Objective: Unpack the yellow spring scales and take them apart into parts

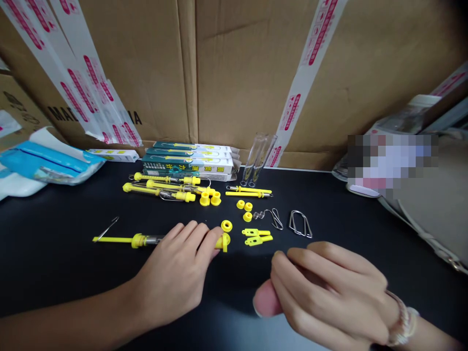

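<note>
My left hand (183, 265) is closed round a yellow and clear tubular spring scale (138, 240), which lies sideways near the tabletop. A wire hook on a thin yellow strip juts from its left end. A yellow end cap with a loop (224, 242) shows past my fingertips. Just beyond it lies a loose yellow ring (226, 225). My right hand (325, 292) is raised at the lower right, fingers curled in and thumb close to them; whatever it may hold is hidden. Two flat yellow tabs (258, 236) lie between the hands.
Assembled spring scales (161, 191) lie behind my left hand, before stacked boxes (188, 163). Clear tubes (258, 158) stand upright. Yellow caps (247, 206), spring rods (248, 194), wire hooks (274, 219) and metal loops (300, 224) lie mid-table. A bottle (398, 122) and bag (427, 209) are right.
</note>
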`<state>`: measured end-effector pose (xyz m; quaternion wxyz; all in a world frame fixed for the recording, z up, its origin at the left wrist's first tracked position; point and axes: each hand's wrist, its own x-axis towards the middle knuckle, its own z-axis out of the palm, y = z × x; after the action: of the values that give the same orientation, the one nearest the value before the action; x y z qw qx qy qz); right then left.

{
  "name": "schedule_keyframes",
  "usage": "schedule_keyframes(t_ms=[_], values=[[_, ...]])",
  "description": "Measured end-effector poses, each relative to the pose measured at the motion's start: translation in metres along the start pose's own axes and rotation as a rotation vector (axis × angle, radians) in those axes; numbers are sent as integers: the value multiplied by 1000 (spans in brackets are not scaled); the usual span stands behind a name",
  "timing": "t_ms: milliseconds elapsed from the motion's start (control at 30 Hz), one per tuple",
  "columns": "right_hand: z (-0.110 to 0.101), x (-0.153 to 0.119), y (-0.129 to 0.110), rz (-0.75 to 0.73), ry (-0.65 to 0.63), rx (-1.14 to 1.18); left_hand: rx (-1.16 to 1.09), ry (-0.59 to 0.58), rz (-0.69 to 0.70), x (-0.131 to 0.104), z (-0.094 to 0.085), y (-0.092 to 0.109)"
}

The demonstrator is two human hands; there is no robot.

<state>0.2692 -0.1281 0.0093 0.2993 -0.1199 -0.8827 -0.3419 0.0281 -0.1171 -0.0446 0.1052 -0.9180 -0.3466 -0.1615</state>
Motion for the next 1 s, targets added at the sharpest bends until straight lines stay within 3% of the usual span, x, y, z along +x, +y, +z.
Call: schedule_keyframes(t_ms=[167, 367, 633, 1000], values=[[8, -6, -4, 88, 12, 16, 1, 8, 7, 0, 2, -1], [22, -13, -11, 400, 10, 181, 42, 33, 19, 0, -1, 1], [42, -20, -26, 627, 7, 385, -17, 111, 20, 4, 0, 2], [41, -18, -38, 891, -31, 670, -57, 136, 17, -2, 3, 1]])
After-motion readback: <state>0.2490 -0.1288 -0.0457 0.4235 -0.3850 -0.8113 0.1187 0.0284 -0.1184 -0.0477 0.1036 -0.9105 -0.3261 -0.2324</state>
